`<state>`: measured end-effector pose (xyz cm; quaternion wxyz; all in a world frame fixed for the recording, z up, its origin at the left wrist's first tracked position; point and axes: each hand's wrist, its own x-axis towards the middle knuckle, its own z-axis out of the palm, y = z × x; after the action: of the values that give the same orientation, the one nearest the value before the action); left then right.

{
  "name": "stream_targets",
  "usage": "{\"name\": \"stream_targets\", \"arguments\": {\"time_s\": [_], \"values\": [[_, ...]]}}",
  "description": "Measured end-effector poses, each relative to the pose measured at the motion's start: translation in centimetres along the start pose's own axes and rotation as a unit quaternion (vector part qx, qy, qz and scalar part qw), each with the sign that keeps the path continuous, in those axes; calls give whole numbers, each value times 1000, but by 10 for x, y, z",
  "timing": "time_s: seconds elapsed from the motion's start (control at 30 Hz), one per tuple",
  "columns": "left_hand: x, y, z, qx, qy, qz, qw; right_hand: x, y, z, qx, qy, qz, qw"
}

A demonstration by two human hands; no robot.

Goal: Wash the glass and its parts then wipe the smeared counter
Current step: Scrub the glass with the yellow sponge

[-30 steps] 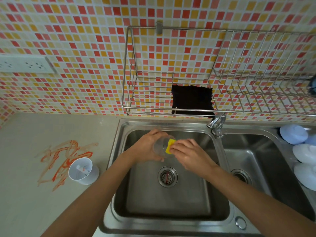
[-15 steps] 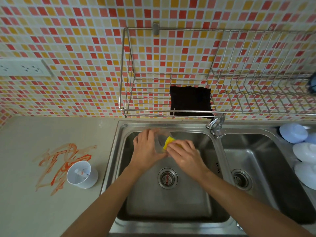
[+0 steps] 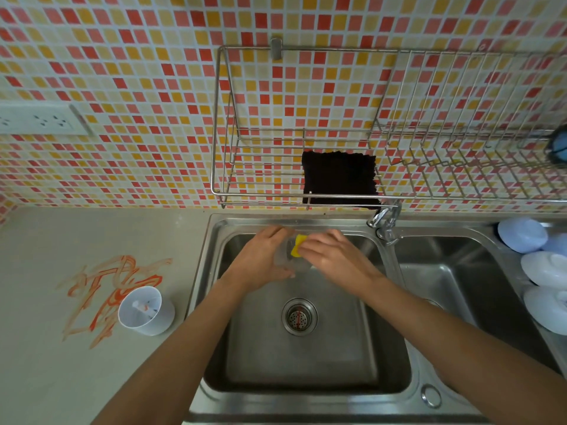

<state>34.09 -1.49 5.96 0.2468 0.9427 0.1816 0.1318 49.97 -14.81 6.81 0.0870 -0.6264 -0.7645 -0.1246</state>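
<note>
Left hand (image 3: 260, 260) grips the clear glass (image 3: 287, 259) over the sink (image 3: 306, 357) at frame centre; right hand (image 3: 333, 256) pinches a yellow sponge (image 3: 297, 244) against it. White cup part (image 3: 144, 311) stands beside the orange smear (image 3: 113, 289), lower left.

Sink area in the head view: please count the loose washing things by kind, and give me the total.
Clear glass, held in the left hand: 1
Yellow sponge, in the right hand: 1
White cup-shaped part on the counter: 1
Black cloth on the rack: 1
White dishes at the right: at least 3
Total: at least 7
</note>
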Motion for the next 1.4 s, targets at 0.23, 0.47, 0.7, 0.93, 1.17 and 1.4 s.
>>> {"name": "stream_targets", "arguments": {"time_s": [0.23,0.47,0.7,0.93,1.17,1.4], "values": [[4,0,-10,31,2,16,999,-12,-38,9,266,69,211,938],[6,7,-16,29,-19,16,999,-7,-3,-3,78,16,59,995],[-1,-1,-20,-7,-37,7,999,-19,-13,6,89,32,9,996],[-1,1,-8,-49,-37,-13,998,-21,-14,18,-21,99,0,995],[-11,9,11,-14,98,-60,993,-7,-20,11,-43,154,40,986],[-9,5,12,58,160,-55,984,-5,-27,12,6,122,42,992]]}}
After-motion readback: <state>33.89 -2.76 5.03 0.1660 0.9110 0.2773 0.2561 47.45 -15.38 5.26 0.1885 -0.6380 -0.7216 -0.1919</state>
